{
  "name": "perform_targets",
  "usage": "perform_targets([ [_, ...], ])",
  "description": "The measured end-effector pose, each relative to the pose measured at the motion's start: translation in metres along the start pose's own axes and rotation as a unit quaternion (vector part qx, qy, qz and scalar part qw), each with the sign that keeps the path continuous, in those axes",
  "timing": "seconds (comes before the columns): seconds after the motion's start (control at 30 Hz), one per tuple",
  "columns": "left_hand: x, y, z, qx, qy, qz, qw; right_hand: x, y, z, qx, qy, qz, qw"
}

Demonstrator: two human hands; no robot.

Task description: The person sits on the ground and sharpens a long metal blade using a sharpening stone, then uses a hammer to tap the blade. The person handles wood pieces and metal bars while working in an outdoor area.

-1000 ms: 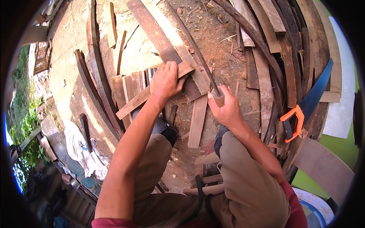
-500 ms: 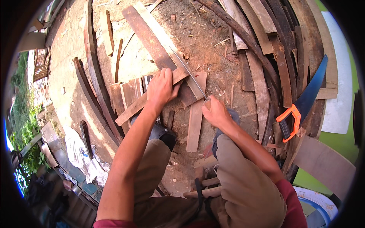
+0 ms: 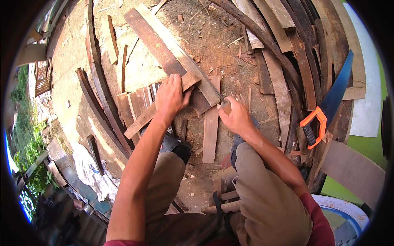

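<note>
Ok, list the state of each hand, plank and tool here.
Left hand: flat, pressing on a plank.
Right hand: shut on a tool handle.
Pressed plank: lying slanted on the ground.
Long plank: flat on the dirt.
Handsaw: lying idle on boards.

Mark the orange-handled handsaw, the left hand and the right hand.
orange-handled handsaw with dark blue blade [image 3: 315, 125]: head view, on the orange handle.
left hand [image 3: 169, 96]: head view, back of hand.
right hand [image 3: 234, 118]: head view, back of hand.

The right hand [image 3: 234, 117] hides most of its tool handle [image 3: 225, 107].
</note>
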State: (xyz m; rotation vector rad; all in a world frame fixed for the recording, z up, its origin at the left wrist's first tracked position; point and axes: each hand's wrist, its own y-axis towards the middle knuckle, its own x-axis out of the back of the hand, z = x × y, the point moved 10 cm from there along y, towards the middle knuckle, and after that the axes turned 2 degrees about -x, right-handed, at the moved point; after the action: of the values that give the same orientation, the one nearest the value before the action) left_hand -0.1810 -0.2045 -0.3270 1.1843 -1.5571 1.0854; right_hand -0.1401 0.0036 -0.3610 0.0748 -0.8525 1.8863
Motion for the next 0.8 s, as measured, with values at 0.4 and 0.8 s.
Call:
perform_targets([
  [0.4,-0.009,0.0,0.005,0.039,0.011,0.049,0.998,0.001,-0.008,0.021,0.054,0.068,-0.009,0.996],
  [0.8,-0.001,0.0,-0.001,-0.004,-0.001,-0.007,1.0,-0.001,-0.008,0.015,0.053,0.085,0.009,0.995],
])
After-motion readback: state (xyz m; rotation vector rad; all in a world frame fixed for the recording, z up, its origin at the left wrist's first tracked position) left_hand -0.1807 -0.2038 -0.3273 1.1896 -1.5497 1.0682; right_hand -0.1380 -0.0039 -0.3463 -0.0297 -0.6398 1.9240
